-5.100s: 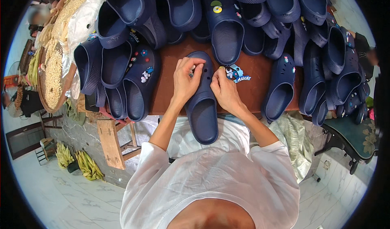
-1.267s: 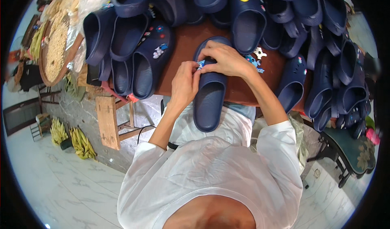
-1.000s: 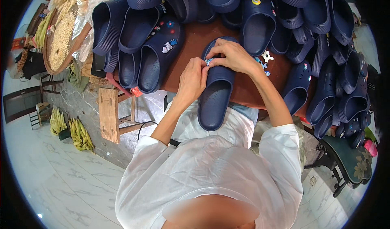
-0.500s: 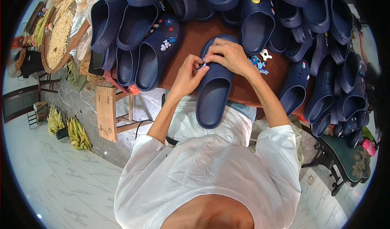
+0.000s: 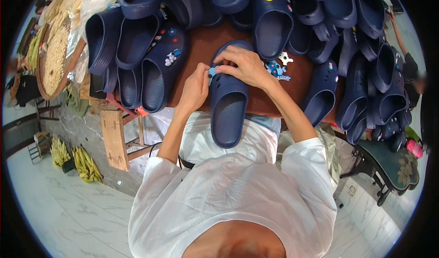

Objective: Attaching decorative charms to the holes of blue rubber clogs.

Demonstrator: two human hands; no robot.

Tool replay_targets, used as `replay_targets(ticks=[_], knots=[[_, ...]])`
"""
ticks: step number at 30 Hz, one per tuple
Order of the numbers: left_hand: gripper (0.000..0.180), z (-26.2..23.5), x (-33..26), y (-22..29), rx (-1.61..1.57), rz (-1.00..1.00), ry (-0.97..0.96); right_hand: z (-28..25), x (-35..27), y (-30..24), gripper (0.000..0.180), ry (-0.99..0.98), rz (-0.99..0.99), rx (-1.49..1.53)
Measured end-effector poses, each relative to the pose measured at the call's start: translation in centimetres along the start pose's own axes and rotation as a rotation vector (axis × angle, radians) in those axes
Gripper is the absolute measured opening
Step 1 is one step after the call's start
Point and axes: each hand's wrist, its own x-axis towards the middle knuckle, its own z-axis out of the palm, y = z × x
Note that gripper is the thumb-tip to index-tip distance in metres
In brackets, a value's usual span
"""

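Observation:
A navy clog lies in front of me, its toe on the brown table and its open heel end toward my lap. At the left side of its holed upper is a light blue shoe charm. My left hand is closed on this charm at the clog's edge, its fingertips partly hidden. Over the toe curls my right hand, gripping the clog, with the thumb tip against the charm. Right of it lie loose blue and white charms and a white charm.
Many navy clogs surround the work spot, among them a charm-decorated clog at left and a clog at right. A wooden stool stands left of my lap, a dark green chair at right. Another person's arm shows far right.
The view has shifted slightly. My left hand has moved to the clog's left edge, and the blue charm now shows between my hands. My right fingers have curled further over the toe.

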Motion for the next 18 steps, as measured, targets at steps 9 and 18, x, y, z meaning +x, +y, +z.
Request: replay_targets(ticks=[9, 18], knots=[[0.018, -0.2, 1.7, 2.0, -0.183, 0.107, 0.142, -1.8, -2.8, 1.0, 0.011, 0.278, 0.051, 0.264], [0.037, 0.5, 0.9, 0.3, -0.053, 0.131, 0.126, -4.7, -12.1, 4.5, 0.011, 0.793, 0.316, -0.28]])
